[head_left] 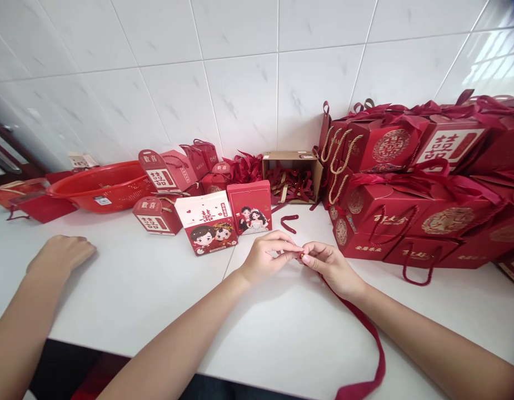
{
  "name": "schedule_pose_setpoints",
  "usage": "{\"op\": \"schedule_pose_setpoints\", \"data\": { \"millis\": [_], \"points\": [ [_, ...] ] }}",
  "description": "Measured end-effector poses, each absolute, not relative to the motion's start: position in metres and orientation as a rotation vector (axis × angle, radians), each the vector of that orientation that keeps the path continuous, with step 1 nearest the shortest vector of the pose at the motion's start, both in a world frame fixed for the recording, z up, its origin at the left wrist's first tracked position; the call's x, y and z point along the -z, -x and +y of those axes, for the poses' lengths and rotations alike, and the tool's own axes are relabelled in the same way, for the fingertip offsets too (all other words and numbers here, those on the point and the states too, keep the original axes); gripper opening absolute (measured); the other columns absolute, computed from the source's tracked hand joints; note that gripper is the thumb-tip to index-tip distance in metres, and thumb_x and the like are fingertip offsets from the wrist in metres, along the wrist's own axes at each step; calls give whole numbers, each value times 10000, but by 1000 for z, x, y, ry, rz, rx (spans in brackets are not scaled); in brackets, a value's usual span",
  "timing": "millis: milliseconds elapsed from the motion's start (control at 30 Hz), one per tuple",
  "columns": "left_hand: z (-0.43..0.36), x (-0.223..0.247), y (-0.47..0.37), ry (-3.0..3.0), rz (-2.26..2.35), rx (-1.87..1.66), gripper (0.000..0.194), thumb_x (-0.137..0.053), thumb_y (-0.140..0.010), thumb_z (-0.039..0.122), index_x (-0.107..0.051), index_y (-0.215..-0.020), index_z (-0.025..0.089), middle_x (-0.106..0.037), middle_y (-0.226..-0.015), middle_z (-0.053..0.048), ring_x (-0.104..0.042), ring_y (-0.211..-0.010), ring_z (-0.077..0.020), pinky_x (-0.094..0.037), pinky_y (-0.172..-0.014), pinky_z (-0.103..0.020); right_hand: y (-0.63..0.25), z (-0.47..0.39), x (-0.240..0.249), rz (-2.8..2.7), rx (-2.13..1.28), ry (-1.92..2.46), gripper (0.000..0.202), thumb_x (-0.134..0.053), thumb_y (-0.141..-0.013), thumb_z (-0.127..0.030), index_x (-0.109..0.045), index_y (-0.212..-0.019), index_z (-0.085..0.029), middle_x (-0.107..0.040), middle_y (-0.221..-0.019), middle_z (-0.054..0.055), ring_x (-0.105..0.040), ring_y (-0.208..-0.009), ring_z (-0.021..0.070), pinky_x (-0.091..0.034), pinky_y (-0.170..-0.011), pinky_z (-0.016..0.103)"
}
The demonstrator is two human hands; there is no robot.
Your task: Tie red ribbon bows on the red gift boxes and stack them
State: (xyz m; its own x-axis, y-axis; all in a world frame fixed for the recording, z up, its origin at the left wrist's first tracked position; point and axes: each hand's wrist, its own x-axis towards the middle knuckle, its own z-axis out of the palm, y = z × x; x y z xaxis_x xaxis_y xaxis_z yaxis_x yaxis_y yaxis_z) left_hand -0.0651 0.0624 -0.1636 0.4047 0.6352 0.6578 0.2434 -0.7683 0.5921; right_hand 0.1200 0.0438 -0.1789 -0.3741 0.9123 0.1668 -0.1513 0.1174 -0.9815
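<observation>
Over the white table, my left hand (pixel 270 254) and my right hand (pixel 334 268) meet fingertip to fingertip. Both pinch the end of a dark red ribbon (pixel 371 328), where a small gold-coloured piece (pixel 302 255) shows between the fingers. From there the ribbon passes under my right wrist and hangs toward the table's front edge. Just beyond my hands lies a short dark red strap (pixel 289 224) with small holes or studs. Behind my left hand stand a white and red card box (pixel 207 222) and a red box with a printed couple (pixel 250 208).
Another person's hand (pixel 65 253) rests on the table (pixel 127 294) at left. An orange-red plastic basket (pixel 102 186) stands behind it. A cardboard box (pixel 292 156) holds several straps. Stacked red gift boxes (pixel 423 216) crowd the right side, before a tiled wall (pixel 240 89).
</observation>
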Motion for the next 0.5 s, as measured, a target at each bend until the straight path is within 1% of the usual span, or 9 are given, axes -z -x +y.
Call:
{"op": "schedule_pose_setpoints", "data": {
  "millis": [133, 333, 433, 500],
  "points": [
    [60, 165, 64, -2403, 825, -1411, 132, -601, -848, 228, -731, -861, 213, -632, -880, -64, -620, -796, -159, -533, -710, -305, -120, 44, 179, -1431, -1434, 773, 258, -695, -763, -425, -599, -770, -186, -586, -728, -4, -524, -688, 125, -426, -669, 256],
    [56, 166, 64, -2647, 946, -1452, 149, -552, -858, 207, -698, -828, 200, -596, -914, -74, -592, -773, -156, -517, -686, -288, -115, 44, 182, -1384, -1436, 761, 235, -680, -786, -412, -601, -787, -190, -559, -738, -12, -492, -690, 113, -399, -660, 240],
    [55, 165, 62, -2682, 1025, -1396, 152, -525, -864, 210, -672, -826, 196, -599, -912, -74, -587, -762, -157, -507, -683, -286, -113, 44, 183, -1388, -1403, 785, 255, -673, -785, -431, -589, -784, -191, -553, -737, -8, -483, -676, 117, -397, -636, 240],
    [56, 160, 62, -2733, 1023, -1291, 142, -518, -866, 212, -656, -831, 206, -609, -943, -73, -593, -823, -170, -502, -727, -295, -112, 44, 183, -1391, -1406, 792, 274, -675, -778, -445, -584, -782, -187, -545, -726, -4, -473, -662, 120, -395, -620, 244]
  ]
}}
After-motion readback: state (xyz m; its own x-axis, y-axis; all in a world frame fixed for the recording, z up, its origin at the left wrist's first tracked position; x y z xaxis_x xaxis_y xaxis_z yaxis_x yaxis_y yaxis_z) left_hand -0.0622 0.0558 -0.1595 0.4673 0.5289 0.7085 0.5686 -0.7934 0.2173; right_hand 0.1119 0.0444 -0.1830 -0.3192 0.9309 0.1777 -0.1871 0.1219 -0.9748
